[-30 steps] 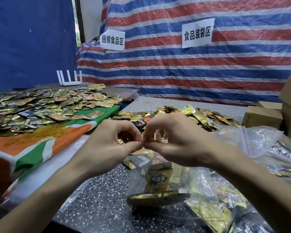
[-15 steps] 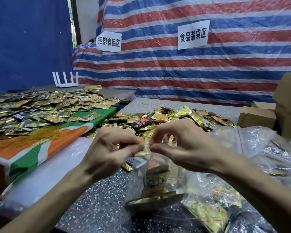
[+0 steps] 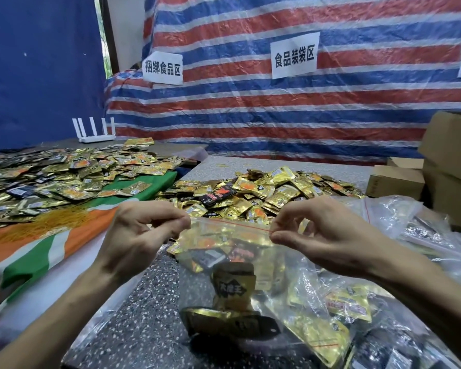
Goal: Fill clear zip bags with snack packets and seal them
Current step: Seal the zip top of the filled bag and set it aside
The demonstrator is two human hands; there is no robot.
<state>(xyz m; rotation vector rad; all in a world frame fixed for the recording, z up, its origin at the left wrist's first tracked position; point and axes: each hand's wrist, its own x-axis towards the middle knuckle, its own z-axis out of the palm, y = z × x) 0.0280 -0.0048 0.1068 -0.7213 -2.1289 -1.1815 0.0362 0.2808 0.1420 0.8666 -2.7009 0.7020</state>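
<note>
A clear zip bag (image 3: 232, 265) with a red zip line hangs upright between my hands above the speckled table (image 3: 144, 315). Gold and dark snack packets (image 3: 233, 286) sit inside it. My left hand (image 3: 141, 235) pinches the left end of the bag's top edge. My right hand (image 3: 317, 233) pinches the right end of that edge. Behind the bag lies a heap of loose gold packets (image 3: 264, 193).
More packets (image 3: 64, 177) cover an orange, white and green cloth (image 3: 51, 251) on the left. Filled clear bags (image 3: 357, 315) pile up at the right. Cardboard boxes (image 3: 450, 166) stand far right, a white router (image 3: 93, 131) at the back left, a striped tarp behind.
My hands, pinched together at the middle of the bag's top a second ago, have slid apart along the zip line to its two ends.
</note>
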